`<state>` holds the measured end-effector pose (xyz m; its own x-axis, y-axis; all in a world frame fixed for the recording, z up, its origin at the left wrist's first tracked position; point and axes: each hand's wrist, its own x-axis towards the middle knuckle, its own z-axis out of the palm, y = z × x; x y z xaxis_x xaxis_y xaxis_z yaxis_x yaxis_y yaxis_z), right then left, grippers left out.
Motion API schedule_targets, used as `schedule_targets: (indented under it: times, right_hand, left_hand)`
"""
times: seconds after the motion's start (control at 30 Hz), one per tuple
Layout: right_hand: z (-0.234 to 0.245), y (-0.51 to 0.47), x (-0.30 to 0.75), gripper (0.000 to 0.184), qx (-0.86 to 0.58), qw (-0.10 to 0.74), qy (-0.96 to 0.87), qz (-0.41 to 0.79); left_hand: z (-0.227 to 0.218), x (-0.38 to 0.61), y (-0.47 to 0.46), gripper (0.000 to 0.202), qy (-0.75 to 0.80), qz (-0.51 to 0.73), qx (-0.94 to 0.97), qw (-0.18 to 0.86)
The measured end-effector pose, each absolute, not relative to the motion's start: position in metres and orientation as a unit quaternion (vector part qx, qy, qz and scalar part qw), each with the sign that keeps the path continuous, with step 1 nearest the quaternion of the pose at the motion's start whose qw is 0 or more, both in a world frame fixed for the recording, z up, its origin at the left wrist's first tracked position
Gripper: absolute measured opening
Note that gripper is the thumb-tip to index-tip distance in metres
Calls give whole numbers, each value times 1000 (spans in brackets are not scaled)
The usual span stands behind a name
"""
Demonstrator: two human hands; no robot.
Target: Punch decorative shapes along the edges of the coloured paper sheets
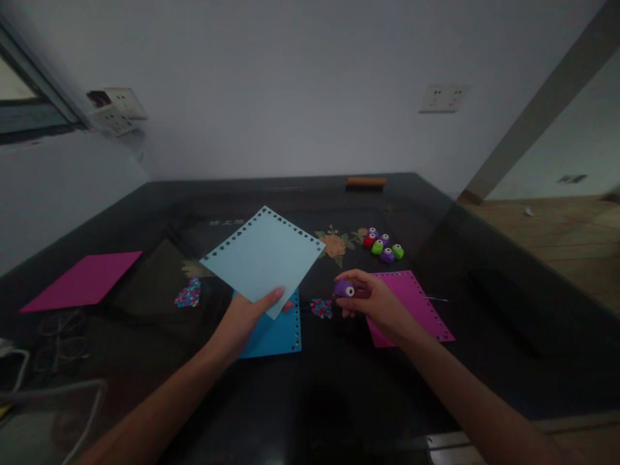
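My left hand [254,309] pinches the near corner of a light blue sheet of paper [264,258], thumb on top. Small shapes are punched along the sheet's two far edges. Under it, partly covered, a darker blue sheet [271,337] with a punched edge lies on the black table. My right hand [371,298] is closed around a purple craft punch [345,290], above the table and apart from the light blue sheet. A small pile of blue and pink paper cut-outs [321,308] lies between my hands. Beside my right hand lies a pink sheet [414,303] with punched edges.
Several coloured craft punches [382,244] stand in a cluster at the back right. Another cut-out pile [188,294] and a plain pink sheet [84,281] lie on the left, with glasses [61,342] nearer me. An orange-brown bar [366,182] sits at the table's far edge.
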<state>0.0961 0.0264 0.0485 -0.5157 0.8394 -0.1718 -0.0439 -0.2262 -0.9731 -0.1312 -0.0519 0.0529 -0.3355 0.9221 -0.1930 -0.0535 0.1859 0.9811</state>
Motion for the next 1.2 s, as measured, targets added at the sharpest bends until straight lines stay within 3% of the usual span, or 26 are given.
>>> schedule_targets:
  times: [0.23,0.43,0.63,1.2]
  right_hand:
    - [42,15,94,40,-319,330,-377,804]
    - [43,10,93,40,-339,330,-341,813]
    - [42,3,87,43,-364,337,-302,814]
    - [38,1,85,41,-355,344,-282,822]
  left_hand:
    - [49,-116,-61,31,684,414,419,430]
    - [52,-121,-66,28,722,352,477,357]
    - [46,-117,-69,31,714,305,476,413]
    - [23,-136,-86,21,736,249,567,274]
